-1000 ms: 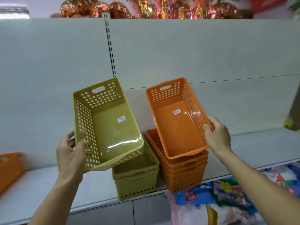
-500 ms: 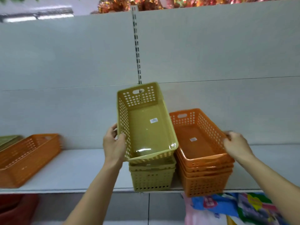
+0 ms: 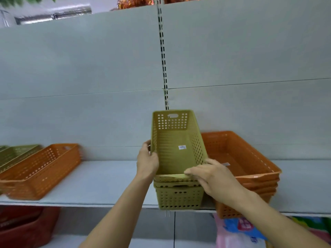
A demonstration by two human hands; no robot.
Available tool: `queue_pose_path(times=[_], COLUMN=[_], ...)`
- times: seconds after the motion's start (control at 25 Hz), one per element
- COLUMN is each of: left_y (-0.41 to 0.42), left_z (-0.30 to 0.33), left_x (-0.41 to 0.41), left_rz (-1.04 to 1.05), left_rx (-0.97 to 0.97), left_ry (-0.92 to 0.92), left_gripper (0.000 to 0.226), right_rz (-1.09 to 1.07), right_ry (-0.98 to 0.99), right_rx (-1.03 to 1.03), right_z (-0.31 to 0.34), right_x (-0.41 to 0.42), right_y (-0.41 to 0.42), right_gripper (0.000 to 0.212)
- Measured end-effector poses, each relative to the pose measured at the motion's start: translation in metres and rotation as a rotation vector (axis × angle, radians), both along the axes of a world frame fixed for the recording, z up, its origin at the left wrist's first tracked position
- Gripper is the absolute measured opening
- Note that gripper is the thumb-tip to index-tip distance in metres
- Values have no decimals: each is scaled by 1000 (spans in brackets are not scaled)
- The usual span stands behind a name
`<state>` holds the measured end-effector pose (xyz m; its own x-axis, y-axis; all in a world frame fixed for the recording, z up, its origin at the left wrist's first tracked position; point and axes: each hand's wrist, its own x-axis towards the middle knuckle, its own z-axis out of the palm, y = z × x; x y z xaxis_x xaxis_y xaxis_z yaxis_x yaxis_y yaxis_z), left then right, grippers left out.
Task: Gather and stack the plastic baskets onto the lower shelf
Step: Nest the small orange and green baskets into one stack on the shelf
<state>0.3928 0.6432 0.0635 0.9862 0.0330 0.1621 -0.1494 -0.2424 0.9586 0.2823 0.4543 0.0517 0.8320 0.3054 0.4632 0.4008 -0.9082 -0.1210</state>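
Observation:
A green perforated basket sits tilted, its near end resting in the green basket stack on the white shelf. My left hand grips its left wall. My right hand lies on its near right rim. To the right stands a stack of several orange baskets, with no hand on it. At the far left rest another orange basket and green baskets behind it.
A slotted metal upright runs up the grey back panel. Below the shelf lie a red tub on the left and colourful packaged goods on the right. Shiny decorations sit above the panel.
The orange basket was set on its stack and my right hand let go, moving left onto the green basket. The green basket came down into the green stack. The view shifted left.

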Motion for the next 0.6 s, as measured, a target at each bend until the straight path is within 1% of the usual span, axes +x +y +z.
queue_pose_path(times=[0.08, 0.16, 0.2, 0.24, 0.28, 0.32, 0.4, 0.48, 0.6], left_y=[-1, 0, 1, 2, 3, 6, 16, 32, 69], left_z=[-5, -12, -14, -17, -18, -19, -21, -31, -62], left_x=[6, 13, 12, 7, -1, -15, -46, -77, -112], left_rz=[-70, -89, -88, -99, -118, -144, -193, -178, -71], left_rx=[86, 167, 198, 219, 229, 229, 231, 290, 394], left_ry=[70, 159, 201, 229, 236, 215, 104, -24, -124], left_gripper=[38, 47, 55, 58, 55, 48, 39, 39, 48], right_rz=[-43, -66, -81, -106, -135, -151, -152, -127, -89], right_ry=[91, 149, 187, 239, 281, 289, 247, 158, 14], right_rx=[85, 148, 138, 86, -2, -76, -89, -10, 151], right_z=[-2, -2, -3, -3, -3, -5, -14, -28, -49], right_x=[4, 5, 7, 8, 8, 7, 1, -8, -22], right_y=[-3, -2, -2, 0, 4, 7, 16, 29, 63], right_gripper=[30, 27, 30, 34, 38, 41, 45, 46, 39])
